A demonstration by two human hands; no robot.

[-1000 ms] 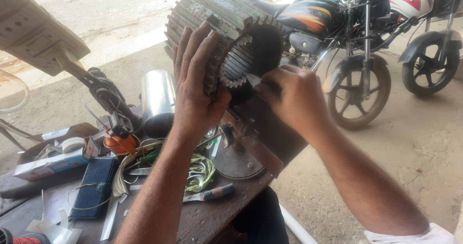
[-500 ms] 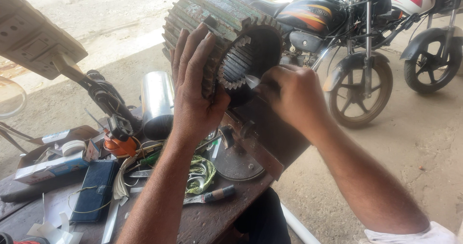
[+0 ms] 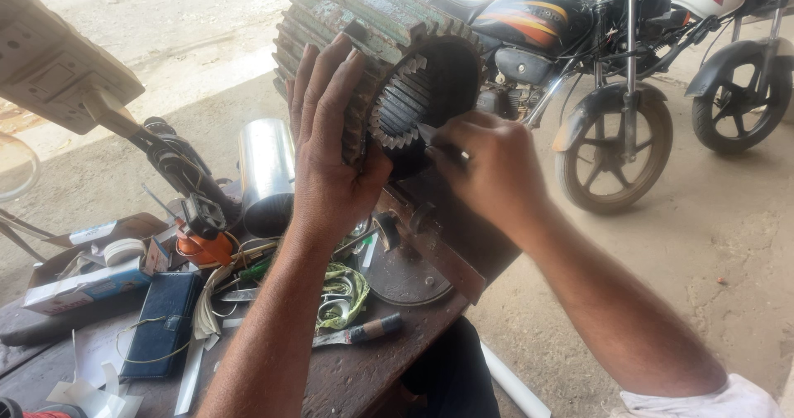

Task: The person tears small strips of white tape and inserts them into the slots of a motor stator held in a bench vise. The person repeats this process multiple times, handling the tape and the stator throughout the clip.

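Rusty green, the ribbed iron motor housing (image 3: 372,46) stood tilted at the workbench's (image 3: 372,377) far edge, the left hand (image 3: 331,149) clasping its toothed rim to steady it while the right hand (image 3: 488,170) pinched a thin pale strip (image 3: 426,131) at the slotted bore.

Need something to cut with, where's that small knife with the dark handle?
The knife lies on the workbench, in the head view's lower middle, just below the left forearm, beside the green wire coil.

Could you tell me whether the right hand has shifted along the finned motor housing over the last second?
No. The right hand stays at the lower right of the finned motor housing opening, with the motorcycle front wheel just beyond it as before.
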